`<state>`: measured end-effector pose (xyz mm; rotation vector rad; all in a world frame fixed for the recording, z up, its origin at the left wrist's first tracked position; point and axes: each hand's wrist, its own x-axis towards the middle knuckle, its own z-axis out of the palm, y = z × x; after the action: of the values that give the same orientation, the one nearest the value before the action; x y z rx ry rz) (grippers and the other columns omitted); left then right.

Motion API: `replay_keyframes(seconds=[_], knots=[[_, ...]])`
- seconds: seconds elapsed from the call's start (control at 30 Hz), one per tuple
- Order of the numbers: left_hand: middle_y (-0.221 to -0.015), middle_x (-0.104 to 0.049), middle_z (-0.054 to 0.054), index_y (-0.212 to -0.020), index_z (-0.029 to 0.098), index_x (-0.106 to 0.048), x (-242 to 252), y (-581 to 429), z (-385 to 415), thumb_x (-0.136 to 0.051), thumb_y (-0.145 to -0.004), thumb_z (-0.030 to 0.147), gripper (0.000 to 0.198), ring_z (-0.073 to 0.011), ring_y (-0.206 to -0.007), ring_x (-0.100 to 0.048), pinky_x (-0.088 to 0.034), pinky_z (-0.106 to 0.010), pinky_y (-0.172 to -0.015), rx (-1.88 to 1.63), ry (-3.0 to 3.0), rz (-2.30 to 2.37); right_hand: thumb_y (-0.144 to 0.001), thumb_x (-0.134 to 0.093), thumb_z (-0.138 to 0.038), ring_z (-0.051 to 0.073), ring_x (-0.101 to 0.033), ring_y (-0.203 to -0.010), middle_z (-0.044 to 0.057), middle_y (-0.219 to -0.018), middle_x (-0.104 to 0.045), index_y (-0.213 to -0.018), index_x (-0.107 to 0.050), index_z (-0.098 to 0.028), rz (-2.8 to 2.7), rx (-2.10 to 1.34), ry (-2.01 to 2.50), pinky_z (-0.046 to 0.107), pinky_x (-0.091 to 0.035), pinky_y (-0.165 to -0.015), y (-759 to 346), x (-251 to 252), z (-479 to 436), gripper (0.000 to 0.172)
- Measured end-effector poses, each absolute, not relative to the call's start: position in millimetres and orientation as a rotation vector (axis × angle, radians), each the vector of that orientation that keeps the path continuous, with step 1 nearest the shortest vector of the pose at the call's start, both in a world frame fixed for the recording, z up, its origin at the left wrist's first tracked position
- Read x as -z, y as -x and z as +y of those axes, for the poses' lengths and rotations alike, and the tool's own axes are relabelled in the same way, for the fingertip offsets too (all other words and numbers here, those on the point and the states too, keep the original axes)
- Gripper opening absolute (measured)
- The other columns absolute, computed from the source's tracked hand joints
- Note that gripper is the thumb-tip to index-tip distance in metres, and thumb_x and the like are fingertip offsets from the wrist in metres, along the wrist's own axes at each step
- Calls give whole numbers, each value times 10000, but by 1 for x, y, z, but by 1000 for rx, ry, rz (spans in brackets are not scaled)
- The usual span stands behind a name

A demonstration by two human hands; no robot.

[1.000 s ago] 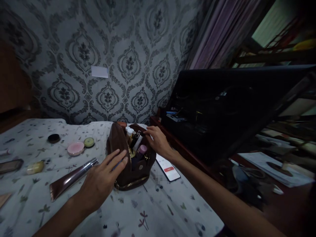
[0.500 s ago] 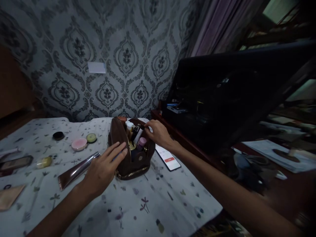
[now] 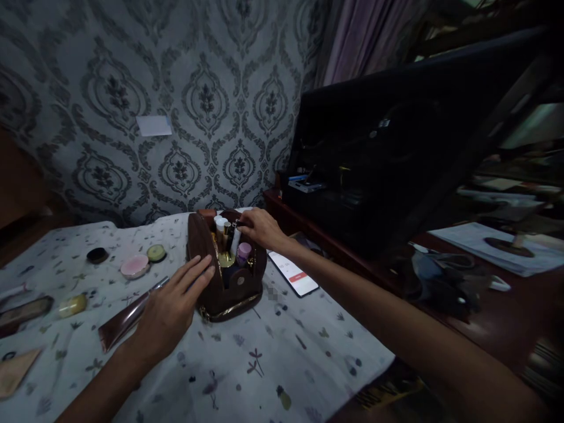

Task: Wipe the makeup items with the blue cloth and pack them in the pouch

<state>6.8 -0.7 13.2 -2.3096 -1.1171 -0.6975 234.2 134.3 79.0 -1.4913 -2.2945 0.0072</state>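
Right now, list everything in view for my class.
Wall: 1, grey, behind
Slip: 1, white, on wall
Curtain: 1, purple, upper right
Panel: 1, black, right
Papers: several, white, right
Clutter: uncountable, dark, right
Cloth: 1, white, under bag
Bag: 1, brown, centre
Containers: several, mixed, in bag
Phone: 1, white-screened, bag's right
Tube: 1, brown, left of bag
Round items: 3, black, pink, green, left
Bottle: 1, yellow, left
Oblong item: 1, dark, left
Packet: 1, tan, left
Left hand: 1, at bag
Right hand: 1, at bag
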Motion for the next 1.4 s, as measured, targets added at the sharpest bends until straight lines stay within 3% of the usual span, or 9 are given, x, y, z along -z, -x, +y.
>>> replay_keyframes(seconds=[0.27, 0.5, 0.9, 1.13, 1.23, 1.4], knots=[[-1459, -562, -68, -1393, 196, -494, -12, -2, -1, -361, -785, -59, 673, -231, -1338, -527, -590, -331, -900, 727, 2336, -1099, -869, -643, -214, 226, -595, -984, 91, -1021, -675, -951, -670, -165, -2124, -10, 1335, 330, -430, -873, -240, -75, 138, 99], [-1446, -573, -76, -1412, 178, -481, -11, 1, -1, -360, -803, -73, 670, -210, -1339, -525, -556, -335, -974, 724, 2316, -1065, -839, -638, -195, 170, -658, -796, 15, -814, -714, -878, -657, -174, -1981, -281, 1064, 268, -451, -727, -247, -79, 128, 48], [-1409, -613, -40, -1319, 181, -588, -8, 4, 3, -359, -838, -78, 593, -172, -1360, -505, -490, -278, -1065, 731, 2285, -1037, -820, -625, -204, 178, -676, -813, 21, -844, -725, -930, -665, -182, -1920, -195, 929, 284, -482, -769, -219, -84, 162, 118], [-1472, -548, -45, -1520, 255, -378, 2, 14, 2, -337, -902, -11, 674, -197, -1331, -541, -546, -273, -992, 719, 2297, -1062, -860, -586, -199, 215, -667, -914, 50, -942, -736, -1065, -679, -192, -2101, -124, 1156, 310, -481, -830, -176, -92, 197, 225], [-1473, -548, -46, -1521, 272, -376, 2, 15, 0, -385, -957, 93, 592, -208, -1298, -574, -554, -292, -989, 692, 2310, -1089, -881, -554, -207, 243, -660, -961, 55, -1013, -736, -1175, -668, -226, -2216, -86, 1180, 330, -483, -827, -168, -93, 201, 316], [-1440, -585, -30, -1479, 303, -446, 5, 11, 1, -415, -956, 65, 575, -184, -1269, -596, -494, -301, -1076, 792, 2294, -1115, -870, -541, -196, 260, -663, -958, 77, -1052, -730, -1115, -689, -224, -2363, -64, 1202, 320, -490, -765, -163, -99, 202, 288]])
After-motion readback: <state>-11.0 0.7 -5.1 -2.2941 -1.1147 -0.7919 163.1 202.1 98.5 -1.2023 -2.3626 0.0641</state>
